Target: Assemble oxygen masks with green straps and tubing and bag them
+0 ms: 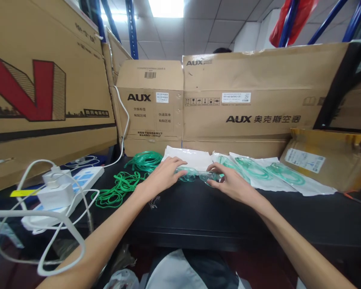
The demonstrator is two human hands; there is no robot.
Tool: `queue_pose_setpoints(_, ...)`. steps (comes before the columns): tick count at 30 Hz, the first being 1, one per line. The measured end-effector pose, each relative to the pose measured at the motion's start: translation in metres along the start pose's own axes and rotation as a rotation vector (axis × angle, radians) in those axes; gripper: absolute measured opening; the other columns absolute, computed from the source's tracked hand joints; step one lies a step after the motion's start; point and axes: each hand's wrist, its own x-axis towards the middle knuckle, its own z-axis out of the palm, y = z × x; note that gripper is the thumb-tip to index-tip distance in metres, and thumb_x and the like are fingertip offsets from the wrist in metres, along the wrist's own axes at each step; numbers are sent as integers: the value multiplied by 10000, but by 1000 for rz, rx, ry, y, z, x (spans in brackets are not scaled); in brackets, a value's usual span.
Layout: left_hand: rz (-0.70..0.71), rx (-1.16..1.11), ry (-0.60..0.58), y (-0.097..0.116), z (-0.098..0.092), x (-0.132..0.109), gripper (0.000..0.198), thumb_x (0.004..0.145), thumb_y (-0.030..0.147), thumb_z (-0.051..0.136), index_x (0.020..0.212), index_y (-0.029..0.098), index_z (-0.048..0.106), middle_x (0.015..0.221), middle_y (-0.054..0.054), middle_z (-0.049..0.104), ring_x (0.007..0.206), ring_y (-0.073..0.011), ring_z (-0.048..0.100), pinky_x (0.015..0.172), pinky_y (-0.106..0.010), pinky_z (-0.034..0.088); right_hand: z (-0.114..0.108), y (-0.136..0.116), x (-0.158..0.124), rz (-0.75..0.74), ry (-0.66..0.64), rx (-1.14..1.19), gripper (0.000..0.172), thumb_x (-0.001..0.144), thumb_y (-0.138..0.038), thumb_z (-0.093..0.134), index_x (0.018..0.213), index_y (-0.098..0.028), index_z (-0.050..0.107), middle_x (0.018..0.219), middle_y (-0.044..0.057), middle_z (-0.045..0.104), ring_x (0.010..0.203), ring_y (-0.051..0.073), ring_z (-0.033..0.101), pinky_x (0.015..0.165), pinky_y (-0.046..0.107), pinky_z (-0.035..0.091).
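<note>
My left hand (167, 172) has its thumb and fingers curled at the edge of a clear, green-tinted plastic piece (188, 175), rounded like a mask. Another clear cup-like piece (208, 178) is gripped between the thumb and fingers of my right hand (230, 182). Whether the two pieces are joined, I cannot tell. Behind them lies a white packet (192, 156). A coil of green tubing (146, 161) sits beyond my left hand, and a tangle of green cord (120, 188) lies left of it. Small thin metal strips (153, 202) rest beneath my left wrist.
Several white packets with green tubing (255, 166) lie at right, before a taped cardboard box (327, 156). Cardboard panels (240, 88) wall the back of the black table (216, 216). A white power strip (87, 178) with chargers and loose cables occupies the left.
</note>
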Motion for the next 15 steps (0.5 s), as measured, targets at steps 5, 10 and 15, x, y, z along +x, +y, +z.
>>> queue_pose_setpoints(5, 18, -41, -83, -21, 13, 21, 283, 969, 282, 569, 1216, 215, 692, 1206, -91, 680, 1182, -277, 593, 1032, -395, 441, 7, 12, 33, -35, 9, -34, 278, 866, -344, 663, 1111, -241, 582, 1054, 69, 730, 975, 248, 662, 877, 402, 497)
queue_pose_setpoints(10, 15, -103, -98, -26, 11, 16, 277, 956, 258, 573, 1211, 246, 683, 1175, -61, 686, 1163, -244, 610, 1021, -362, 450, 20, 12, 46, -86, -53, -28, 344, 900, -329, 658, 1219, -203, 632, 1210, 119, 729, 1078, 247, 683, 964, 400, 503)
queue_pose_setpoints(15, 9, -136, -100, -27, 11, 17, 264, 940, 251, 586, 1184, 237, 688, 1181, -65, 692, 1159, -244, 612, 1026, -371, 447, 25, 12, 45, -131, -104, -54, 454, 941, -362, 633, 1360, -186, 637, 1309, 144, 709, 1256, 313, 626, 1077, 458, 446)
